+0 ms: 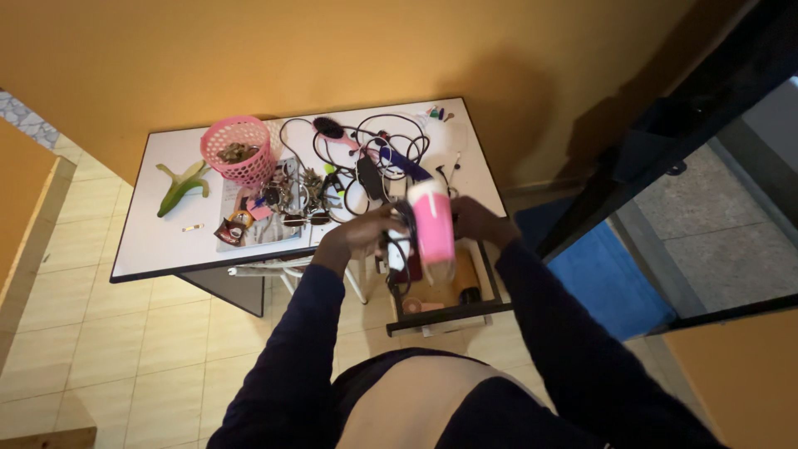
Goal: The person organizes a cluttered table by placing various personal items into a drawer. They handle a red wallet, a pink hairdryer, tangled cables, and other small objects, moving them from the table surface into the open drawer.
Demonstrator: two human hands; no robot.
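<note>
A pink and white hair dryer [432, 223] is held over an open drawer [453, 312] at the table's front right. My left hand [364, 231] grips it at the handle, where a black cord hangs down. My right hand [475, 218] rests against the far side of the pink barrel. Inside the drawer lie a brown bottle [466, 281] and a few small items, partly hidden by the dryer.
The white table [158, 241] holds a pink basket [239, 150], a banana peel [183, 186], a pink hairbrush [337, 133], tangled black cables [374, 154] and small clutter on a paper [262, 216]. A blue mat [607, 283] and dark door frame [665, 141] are at right.
</note>
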